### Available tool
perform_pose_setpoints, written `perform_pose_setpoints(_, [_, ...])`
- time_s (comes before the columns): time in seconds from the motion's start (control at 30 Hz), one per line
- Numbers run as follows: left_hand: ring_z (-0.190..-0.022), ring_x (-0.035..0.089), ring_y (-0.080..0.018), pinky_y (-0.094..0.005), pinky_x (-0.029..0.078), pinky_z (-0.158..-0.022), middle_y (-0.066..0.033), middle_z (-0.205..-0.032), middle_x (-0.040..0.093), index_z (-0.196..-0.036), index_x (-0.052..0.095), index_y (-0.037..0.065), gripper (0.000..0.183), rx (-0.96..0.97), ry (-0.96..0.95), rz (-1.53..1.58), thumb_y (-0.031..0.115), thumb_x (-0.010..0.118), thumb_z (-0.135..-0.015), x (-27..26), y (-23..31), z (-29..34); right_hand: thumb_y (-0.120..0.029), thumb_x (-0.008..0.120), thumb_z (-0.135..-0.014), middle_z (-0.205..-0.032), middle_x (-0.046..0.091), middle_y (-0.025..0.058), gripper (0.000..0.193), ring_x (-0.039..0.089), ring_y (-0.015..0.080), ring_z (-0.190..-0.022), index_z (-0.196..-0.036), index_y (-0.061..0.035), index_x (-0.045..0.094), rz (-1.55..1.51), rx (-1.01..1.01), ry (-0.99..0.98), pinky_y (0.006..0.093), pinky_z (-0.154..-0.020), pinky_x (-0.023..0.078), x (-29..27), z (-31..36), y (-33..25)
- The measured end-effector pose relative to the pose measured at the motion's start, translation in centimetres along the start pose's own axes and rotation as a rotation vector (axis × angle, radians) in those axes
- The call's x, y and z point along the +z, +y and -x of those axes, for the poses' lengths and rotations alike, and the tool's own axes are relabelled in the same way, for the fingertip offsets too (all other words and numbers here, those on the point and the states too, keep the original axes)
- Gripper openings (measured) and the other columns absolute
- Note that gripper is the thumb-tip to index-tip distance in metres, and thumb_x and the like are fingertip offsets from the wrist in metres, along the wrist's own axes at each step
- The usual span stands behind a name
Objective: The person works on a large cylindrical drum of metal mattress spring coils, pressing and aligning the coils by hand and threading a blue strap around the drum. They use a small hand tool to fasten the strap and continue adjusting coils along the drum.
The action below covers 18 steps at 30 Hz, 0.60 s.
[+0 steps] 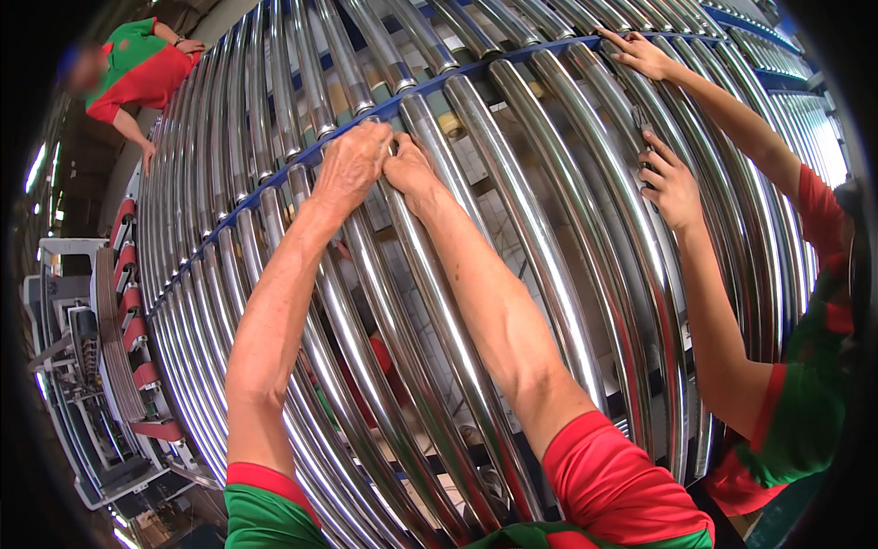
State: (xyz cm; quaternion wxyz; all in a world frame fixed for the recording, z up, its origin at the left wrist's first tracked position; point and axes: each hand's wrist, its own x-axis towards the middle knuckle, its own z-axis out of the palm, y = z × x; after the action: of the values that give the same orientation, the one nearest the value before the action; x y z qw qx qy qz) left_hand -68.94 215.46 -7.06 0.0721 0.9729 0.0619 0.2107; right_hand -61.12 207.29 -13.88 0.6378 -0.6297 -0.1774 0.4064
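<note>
My left hand (350,163) and my right hand (411,168) meet at the blue divider rail (476,69) of a roller conveyor. The fingers of both are bent closed. Just below the rail, my right hand grips the upper end of a shiny metal roller (439,284), which runs down between my forearms. Left fingertips press in beside that same roller end; what they pinch is hidden behind the knuckles. Neighbouring rollers lie parallel on both sides, their ends at the rail.
On the right, a co-worker's hand (672,183) is at a small metal tool (640,119); their other hand (640,57) rests near the rail. Another person (142,69) leans on rollers at the far left. A machine with red belts (137,339) stands left. Gaps between rollers show the floor.
</note>
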Motion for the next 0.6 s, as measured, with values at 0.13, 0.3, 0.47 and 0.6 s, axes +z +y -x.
perform_pose_setpoints(0.13, [-0.085,0.063,-0.039,-0.0485,0.053,-0.077,-0.0191,-0.085,0.064,-0.091,0.061,0.0,0.009,0.042,-0.05,-0.044,0.009,0.064,-0.094,0.5,-0.1,-0.7,-0.009,0.064,-0.095,-0.136,0.061,0.0244,0.052,0.058,0.0318,-0.129,-0.143,0.0024,0.05,0.018,-0.034,0.05,0.0397,-0.104,0.049,0.2,-0.2,0.2])
perform_pose_setpoints(0.3, [-0.084,0.062,-0.0406,-0.0489,0.051,-0.075,-0.0209,-0.084,0.061,-0.089,0.059,0.0,0.012,0.035,-0.094,-0.015,0.009,0.064,-0.094,0.6,-0.1,-0.9,-0.008,0.064,-0.096,-0.147,0.052,0.0288,0.056,0.055,0.0346,-0.134,-0.145,0.0101,0.044,-0.049,-0.079,-0.03,0.0407,-0.107,0.047,-0.4,0.4,0.2])
perform_pose_setpoints(0.47, [-0.087,0.067,-0.0494,-0.0503,0.054,-0.075,-0.0287,-0.087,0.068,-0.097,0.068,-0.004,0.022,-0.297,-0.118,0.085,0.016,0.059,-0.098,-0.2,-1.3,-5.4,-0.009,0.069,-0.094,-0.152,0.047,0.0308,0.072,0.048,0.0367,-0.141,-0.154,0.0102,0.033,-0.156,-0.049,-0.065,0.0398,-0.116,0.039,-0.7,0.9,-0.2])
perform_pose_setpoints(0.6, [-0.081,0.074,-0.038,-0.0449,0.057,-0.074,-0.0235,-0.085,0.073,-0.102,0.069,-0.004,0.027,-0.257,-0.267,0.002,0.021,0.059,-0.101,0.3,-1.7,-7.9,-0.01,0.069,-0.095,-0.152,0.048,0.0266,0.07,0.049,0.0334,-0.141,-0.155,0.0053,0.037,-0.136,-0.047,-0.031,0.0407,-0.116,0.039,-0.3,0.6,0.3])
